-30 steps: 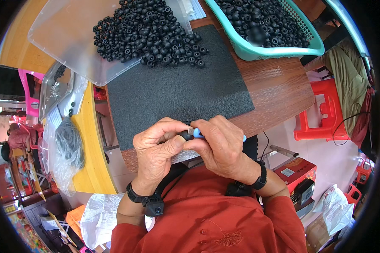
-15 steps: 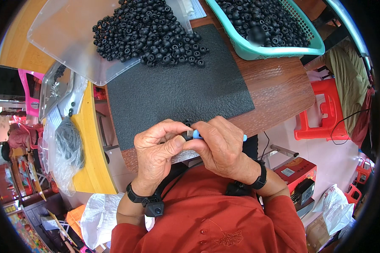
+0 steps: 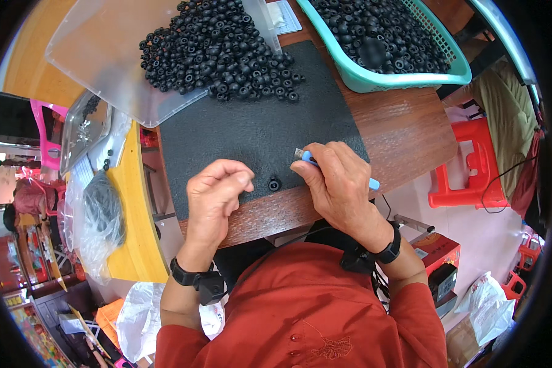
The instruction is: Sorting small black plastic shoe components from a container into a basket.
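Observation:
In my right hand (image 3: 343,181) is a blue-handled craft knife (image 3: 308,157); its short metal blade pokes out past my thumb and forefinger, and the handle's rear end shows below my palm. My left hand (image 3: 218,193) hovers over the near left part of the black mat (image 3: 245,135), its fingers curled and thumb and forefinger pinched together. Whether a small thing sits in that pinch I cannot tell. Between the two hands, near the mat's front edge, one round black part with a hole (image 3: 274,183) lies apart from both.
A heap of similar black parts (image 3: 227,52) spills from a tipped clear plastic bin (image 3: 104,73) onto the mat's far side. At the far right stands a turquoise basket (image 3: 374,80) full of them. A yellow table (image 3: 135,227) is on the left, a red stool (image 3: 472,165) on the right.
My hands were together, with a dark part against the knife. Now they are apart: the right with the knife has moved right and away, the left slightly left. A black part shows on the mat.

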`<state>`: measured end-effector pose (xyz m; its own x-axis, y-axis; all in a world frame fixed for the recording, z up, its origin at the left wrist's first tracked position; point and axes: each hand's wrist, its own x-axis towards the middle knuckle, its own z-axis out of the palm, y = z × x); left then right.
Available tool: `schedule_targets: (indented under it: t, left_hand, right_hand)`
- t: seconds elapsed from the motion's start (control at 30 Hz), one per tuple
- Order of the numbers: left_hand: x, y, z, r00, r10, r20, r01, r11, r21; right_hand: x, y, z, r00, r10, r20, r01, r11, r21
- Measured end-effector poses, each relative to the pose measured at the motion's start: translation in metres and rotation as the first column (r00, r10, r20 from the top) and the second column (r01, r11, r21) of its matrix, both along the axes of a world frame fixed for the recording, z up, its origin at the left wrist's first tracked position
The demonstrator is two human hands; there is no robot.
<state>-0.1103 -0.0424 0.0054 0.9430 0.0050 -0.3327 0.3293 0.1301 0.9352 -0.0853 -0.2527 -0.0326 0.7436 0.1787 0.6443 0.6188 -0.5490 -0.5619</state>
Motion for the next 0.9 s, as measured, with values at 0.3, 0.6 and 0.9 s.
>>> schedule_targets:
  t: [0.3, 0.6, 0.9]
  left_hand:
    - [0.005, -0.032, -0.002, 0.745, -0.579, 0.331, 0.003, 0.499, 0.866]
    - [0.006, -0.035, -0.003, 0.783, -0.601, 0.160, 0.086, 0.359, 0.929]
    - [0.087, -0.089, 0.083, 0.862, -0.506, 0.014, 0.472, 0.814, 0.339]
  right_hand:
    - [0.002, -0.005, -0.001, 0.999, -0.045, -0.029, 0.044, 0.999, -0.024]
    - [0.010, 0.001, -0.016, 0.993, -0.081, 0.082, 0.079, 0.997, 0.027]
    - [0.018, -0.005, -0.023, 0.981, -0.133, 0.142, 0.145, 0.986, -0.077]
